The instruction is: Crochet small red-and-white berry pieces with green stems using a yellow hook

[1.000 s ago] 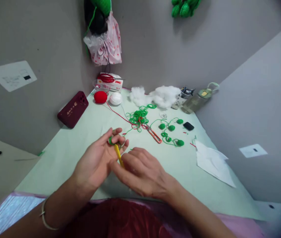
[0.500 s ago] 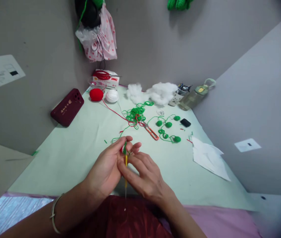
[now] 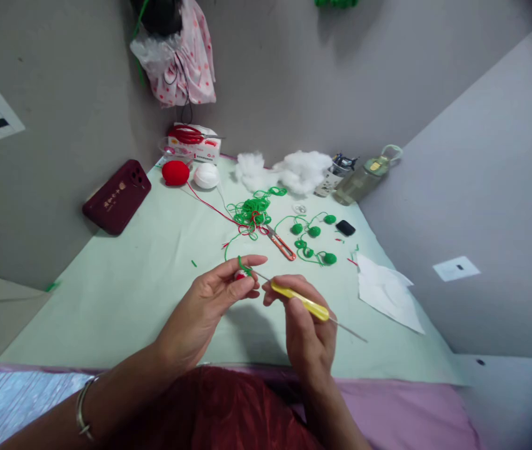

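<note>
Between thumb and fingers, my left hand (image 3: 216, 292) pinches a small crocheted piece (image 3: 243, 272) in red, white and green. Green yarn loops over my left index finger and runs back toward the tangled green yarn (image 3: 252, 211). My right hand (image 3: 306, 325) is closed around the yellow handle of a crochet hook (image 3: 304, 301). The hook's thin metal tip points left and reaches the crocheted piece; its other metal end sticks out to the lower right.
Orange thread snips (image 3: 282, 244) lie beyond my hands, beside small green crocheted balls (image 3: 314, 231). Red yarn (image 3: 175, 173), white yarn (image 3: 206, 176), stuffing (image 3: 303, 171) and a bottle (image 3: 364, 180) stand farther back. A maroon phone (image 3: 117, 197) is left, white paper (image 3: 387, 290) right.
My right hand has moved right and turned, swinging the hook from pointing away from me to slanting across. The crocheted piece shows more clearly in my left hand. The view has shifted slightly.
</note>
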Motion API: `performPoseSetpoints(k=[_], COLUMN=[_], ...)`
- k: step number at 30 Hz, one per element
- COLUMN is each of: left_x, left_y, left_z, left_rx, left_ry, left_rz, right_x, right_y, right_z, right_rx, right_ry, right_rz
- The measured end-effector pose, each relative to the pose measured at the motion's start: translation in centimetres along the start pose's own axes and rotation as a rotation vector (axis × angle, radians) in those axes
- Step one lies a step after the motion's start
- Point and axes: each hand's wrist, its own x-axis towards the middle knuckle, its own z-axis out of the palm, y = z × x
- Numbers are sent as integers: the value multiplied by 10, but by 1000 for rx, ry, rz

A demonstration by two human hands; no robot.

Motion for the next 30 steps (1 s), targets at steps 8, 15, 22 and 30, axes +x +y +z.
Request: performPoseSetpoints(k=[8,15,22,30], left_x=[1,5,7,7], left_y=[-7,-11,-11,-11], left_z=[-7,-7,-8,-8], left_rx=[116,80,95,118], left_ry=[24,0,-10,-51], left_rz=[15,-25,-41,10], right_x=[5,6,8,8], right_y=[12,7,12,11], right_z=[7,11,6,3], right_rx=[103,-68,123,282], right_ry=[129,131,41,72], right_rz=[68,3,66,165])
